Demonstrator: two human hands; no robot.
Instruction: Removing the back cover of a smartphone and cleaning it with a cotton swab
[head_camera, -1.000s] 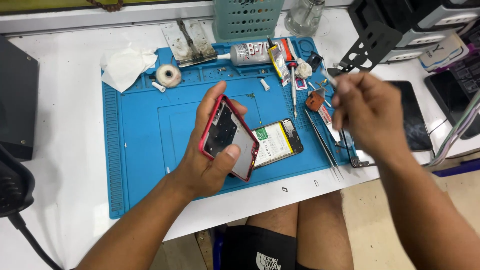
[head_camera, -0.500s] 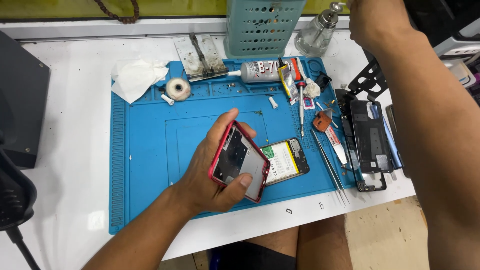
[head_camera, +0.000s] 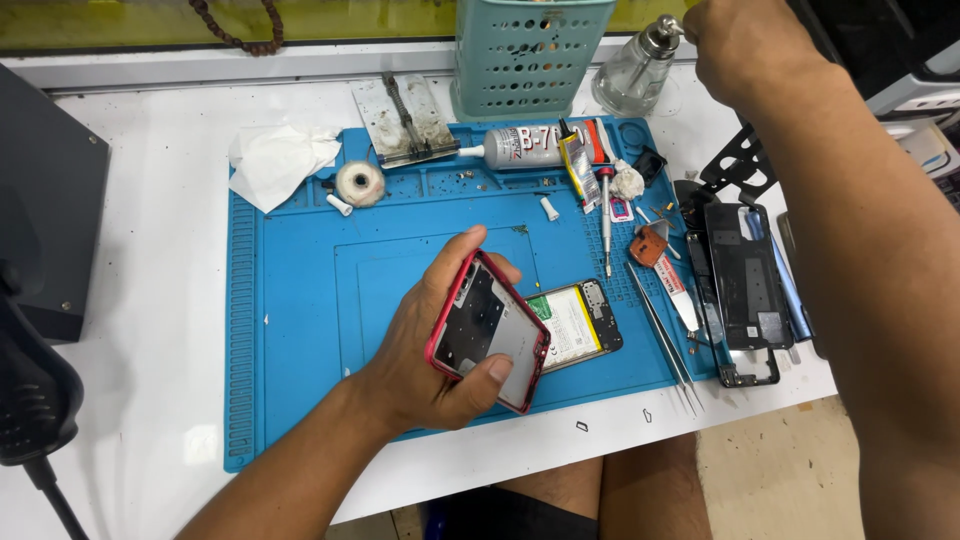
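Right hand (head_camera: 740, 45) risen to glass bottle (head_camera: 632, 75), contents unclear

Place: phone-repair workbench | Signs: blue mat (head_camera: 300, 300) on white table (head_camera: 170, 300) | tweezers (head_camera: 665, 340), screwdriver (head_camera: 605, 215), glue tube (head_camera: 525, 148) | opened phone (head_camera: 578, 325), back cover (head_camera: 745, 275) | dispenser bottle (head_camera: 635, 75)

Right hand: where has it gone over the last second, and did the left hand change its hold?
The right hand left the tools at the mat's right edge and reached up and away to the clear glass pump bottle at the back. The left hand kept gripping the red-framed phone frame above the blue silicone work mat.
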